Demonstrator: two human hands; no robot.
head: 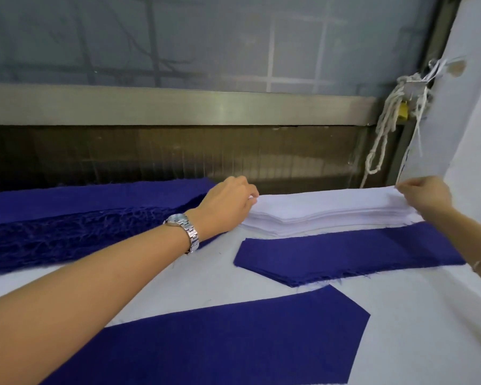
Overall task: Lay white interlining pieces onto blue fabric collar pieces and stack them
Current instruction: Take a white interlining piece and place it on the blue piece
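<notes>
The left hand (228, 202) curls its fingers onto the left end of the white interlining stack (325, 211), but the thumb is hidden and I cannot tell whether it has a layer pinched. The right hand (425, 197) pinches the uppermost white layers at the stack's right end, raised slightly off the rest.

Far left lies a thick frayed blue pile (67, 226), running out of the picture. The white stack sits at the back of the table (400, 329), with a low blue collar stack (350, 257) just in front of it. Nearest the camera one single blue collar piece (233, 337) lies flat and bare, no white on it.

I judge the task early or mid-cycle: no interlined pair shows anywhere, and a white piece is only being separated. How many layers the right hand holds is too fine to make out, and the left forearm covers part of the single piece.
</notes>
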